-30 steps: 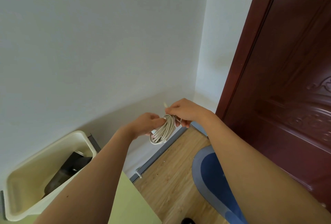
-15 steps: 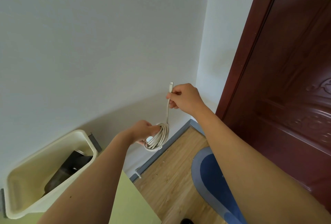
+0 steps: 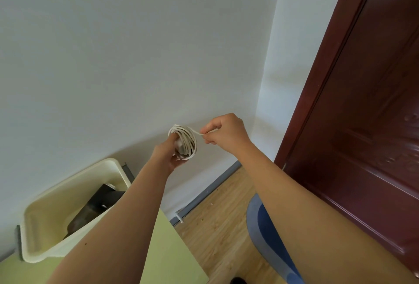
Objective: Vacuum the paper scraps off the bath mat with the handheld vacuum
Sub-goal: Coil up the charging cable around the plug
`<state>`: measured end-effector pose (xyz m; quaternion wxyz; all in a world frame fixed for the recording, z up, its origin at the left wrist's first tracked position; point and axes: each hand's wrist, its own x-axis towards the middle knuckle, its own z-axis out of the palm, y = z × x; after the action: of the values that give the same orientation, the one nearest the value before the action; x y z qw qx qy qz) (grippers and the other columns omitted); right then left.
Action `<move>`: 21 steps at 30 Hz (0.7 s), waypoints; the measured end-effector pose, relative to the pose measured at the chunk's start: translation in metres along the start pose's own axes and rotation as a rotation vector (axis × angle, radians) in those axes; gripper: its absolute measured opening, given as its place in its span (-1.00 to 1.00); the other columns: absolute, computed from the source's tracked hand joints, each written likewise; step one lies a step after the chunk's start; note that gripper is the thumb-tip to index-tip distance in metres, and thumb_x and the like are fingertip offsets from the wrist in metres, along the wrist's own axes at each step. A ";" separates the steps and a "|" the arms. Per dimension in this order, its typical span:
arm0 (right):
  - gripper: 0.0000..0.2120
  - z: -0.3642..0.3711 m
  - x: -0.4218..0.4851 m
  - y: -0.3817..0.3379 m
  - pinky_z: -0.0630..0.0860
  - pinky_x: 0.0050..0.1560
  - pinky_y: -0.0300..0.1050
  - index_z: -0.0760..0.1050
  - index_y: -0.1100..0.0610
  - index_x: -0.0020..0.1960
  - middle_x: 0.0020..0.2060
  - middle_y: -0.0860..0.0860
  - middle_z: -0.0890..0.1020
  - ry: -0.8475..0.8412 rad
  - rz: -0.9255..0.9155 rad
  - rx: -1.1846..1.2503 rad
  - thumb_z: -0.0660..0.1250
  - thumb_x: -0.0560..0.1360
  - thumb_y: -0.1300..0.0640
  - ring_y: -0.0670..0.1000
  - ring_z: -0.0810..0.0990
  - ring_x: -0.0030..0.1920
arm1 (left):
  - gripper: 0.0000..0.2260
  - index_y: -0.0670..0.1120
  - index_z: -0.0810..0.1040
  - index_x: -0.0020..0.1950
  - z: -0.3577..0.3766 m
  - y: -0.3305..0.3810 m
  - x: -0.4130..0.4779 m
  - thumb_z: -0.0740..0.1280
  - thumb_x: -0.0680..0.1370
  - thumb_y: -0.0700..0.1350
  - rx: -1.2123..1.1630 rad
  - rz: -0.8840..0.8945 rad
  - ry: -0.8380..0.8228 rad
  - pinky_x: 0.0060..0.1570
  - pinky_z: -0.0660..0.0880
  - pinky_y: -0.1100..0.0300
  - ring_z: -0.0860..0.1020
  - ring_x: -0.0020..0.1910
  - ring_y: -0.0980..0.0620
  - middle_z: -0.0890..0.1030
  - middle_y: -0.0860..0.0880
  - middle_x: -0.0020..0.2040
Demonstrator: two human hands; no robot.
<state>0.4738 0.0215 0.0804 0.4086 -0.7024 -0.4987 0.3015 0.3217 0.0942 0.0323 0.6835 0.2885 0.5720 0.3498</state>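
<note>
My left hand (image 3: 169,154) grips a coil of white cable (image 3: 187,142), held up in front of the wall. The cable's loose end is pinched in my right hand (image 3: 224,133), just right of the coil, with a short strand stretched between them. A dark handheld vacuum (image 3: 96,207) lies inside a cream plastic bin (image 3: 45,233) at lower left. The blue bath mat (image 3: 265,233) lies on the wood floor at lower right, mostly hidden by my right forearm. Small pale paper scraps (image 3: 212,204) dot the floor beside it.
The bin rests on a pale green tabletop (image 3: 172,258). A dark red door (image 3: 362,125) stands on the right. White walls meet in a corner ahead, with a grey baseboard (image 3: 210,189) along the floor.
My right hand, which had lifted the cable end high above the coil, has come down level with it. My left hand has raised the coil and turned it upward.
</note>
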 end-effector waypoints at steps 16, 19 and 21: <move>-0.56 0.092 0.001 -0.047 0.57 0.09 0.03 0.56 0.11 0.08 -0.08 0.07 0.69 -0.167 -0.080 -0.118 0.46 0.37 -0.18 0.10 0.68 -0.04 | -0.67 -0.22 0.52 -0.04 -0.074 0.028 -0.018 0.50 0.38 -0.03 -0.070 0.153 0.331 -0.13 0.61 -0.02 0.61 -0.23 -0.09 0.57 -0.15 -0.11; -0.46 0.118 -0.002 -0.064 0.52 0.07 -0.06 0.56 0.12 0.19 0.02 0.07 0.68 -0.253 -0.153 -0.287 0.51 0.33 -0.15 0.10 0.64 0.05 | -0.72 -0.22 0.49 -0.19 -0.102 0.032 -0.025 0.50 0.34 -0.07 -0.043 0.205 0.407 -0.27 0.60 0.09 0.56 -0.33 -0.07 0.55 -0.19 -0.15; -0.62 0.131 -0.005 -0.074 0.48 -0.10 -0.07 0.62 0.15 0.03 -0.11 0.08 0.68 -0.295 -0.194 -0.331 0.51 0.34 -0.08 0.11 0.63 -0.04 | -0.52 -0.24 0.49 0.04 -0.119 0.034 -0.027 0.53 0.27 -0.02 -0.052 0.212 0.419 -0.35 0.58 0.12 0.60 -0.14 -0.10 0.57 -0.21 0.02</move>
<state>0.3296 0.0649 0.0813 0.2376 -0.6570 -0.6608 0.2742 0.1970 0.0916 0.0539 0.5167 0.2504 0.6585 0.4866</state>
